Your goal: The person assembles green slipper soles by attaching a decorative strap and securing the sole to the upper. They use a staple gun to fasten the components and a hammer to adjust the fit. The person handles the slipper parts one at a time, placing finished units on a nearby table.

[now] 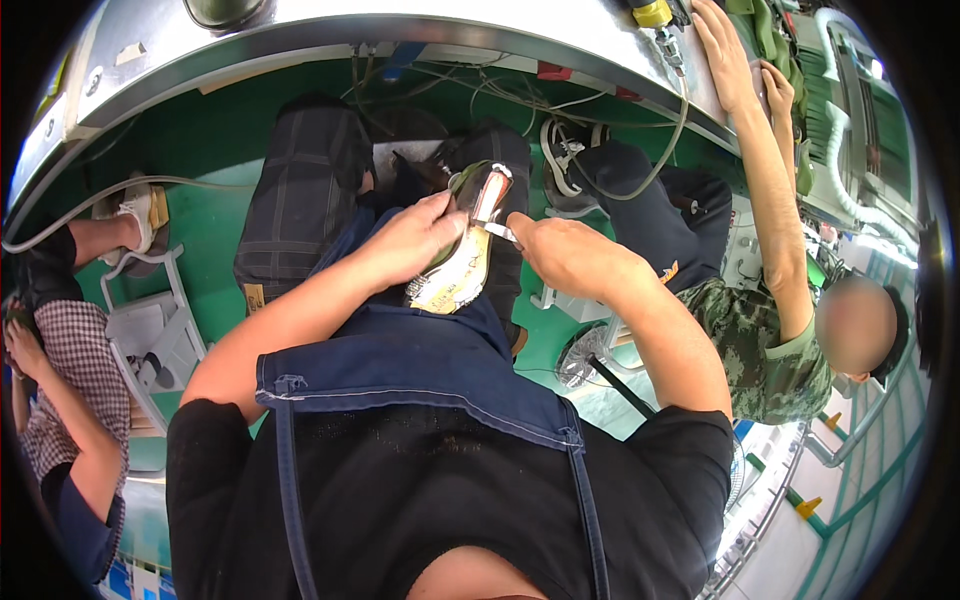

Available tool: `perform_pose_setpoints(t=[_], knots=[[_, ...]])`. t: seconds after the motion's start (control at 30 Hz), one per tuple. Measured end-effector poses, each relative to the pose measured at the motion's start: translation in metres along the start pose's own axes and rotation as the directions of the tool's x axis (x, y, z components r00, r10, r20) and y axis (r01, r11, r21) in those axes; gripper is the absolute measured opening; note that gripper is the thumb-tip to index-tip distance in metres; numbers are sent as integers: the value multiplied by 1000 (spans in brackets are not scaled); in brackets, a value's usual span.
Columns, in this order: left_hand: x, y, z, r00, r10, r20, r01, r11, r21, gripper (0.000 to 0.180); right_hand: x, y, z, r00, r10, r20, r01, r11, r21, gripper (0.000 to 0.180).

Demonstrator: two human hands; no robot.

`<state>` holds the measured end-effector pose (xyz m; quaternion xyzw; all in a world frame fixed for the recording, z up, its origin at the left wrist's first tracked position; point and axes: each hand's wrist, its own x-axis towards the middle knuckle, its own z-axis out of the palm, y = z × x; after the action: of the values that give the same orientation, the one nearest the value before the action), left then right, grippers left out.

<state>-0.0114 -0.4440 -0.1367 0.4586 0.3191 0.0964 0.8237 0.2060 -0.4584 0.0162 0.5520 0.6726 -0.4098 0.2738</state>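
Note:
A partly made shoe (455, 265) lies bottom up over my lap, with a pale underside, a reddish-brown strip toward its far end and a dark olive upper around the edge. My left hand (425, 235) is closed on its left side, thumb across the bottom. In my right hand (570, 255) is a small tool with a flat, shiny blade, like a knife (497, 231). The blade lies against the shoe's underside near the strip. My right fingers hide its handle. A dark blue apron (420, 345) covers my lap below the shoe.
A metal workbench (330, 38) curves across the far side, with cables (490, 85) under it. At right, a person in camouflage (760, 345) rests a hand on the bench near a yellow-collared fitting (655, 15). At left are a grey plastic stool (150, 330) and another seated person.

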Motion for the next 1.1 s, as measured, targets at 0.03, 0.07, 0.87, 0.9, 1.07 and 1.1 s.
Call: perform_pose_setpoints(t=[0.03, 0.07, 0.87, 0.9, 1.07, 1.1], knots=[[3, 4, -3, 995, -65, 82, 85, 957, -278, 67, 0, 2, 4, 999, -25, -40, 24, 1000, -19, 22], [5, 12, -2, 989, -107, 103, 138, 920, -368, 63, 0, 5, 9, 995, -51, -81, 48, 998, -38, 18], [18, 0, 21, 974, -26, -224, 78, 972, 224, 72, -35, 54, -166, 314, -8, -949, -78, 996, -34, 43], [18, 2, 21, 975, -23, -222, 71, 975, 212, 72, -29, 47, -183, 310, 66, -948, -87, 995, 41, 45], [17, 1, 21, 976, -46, -215, 92, 974, 209, 71, 43, 71, -222, 378, 39, -925, -156, 987, -22, 35], [18, 0, 20, 976, -40, -213, 84, 976, 201, 71, 57, 71, -229, 439, -1, -898, -185, 978, -92, 36]])
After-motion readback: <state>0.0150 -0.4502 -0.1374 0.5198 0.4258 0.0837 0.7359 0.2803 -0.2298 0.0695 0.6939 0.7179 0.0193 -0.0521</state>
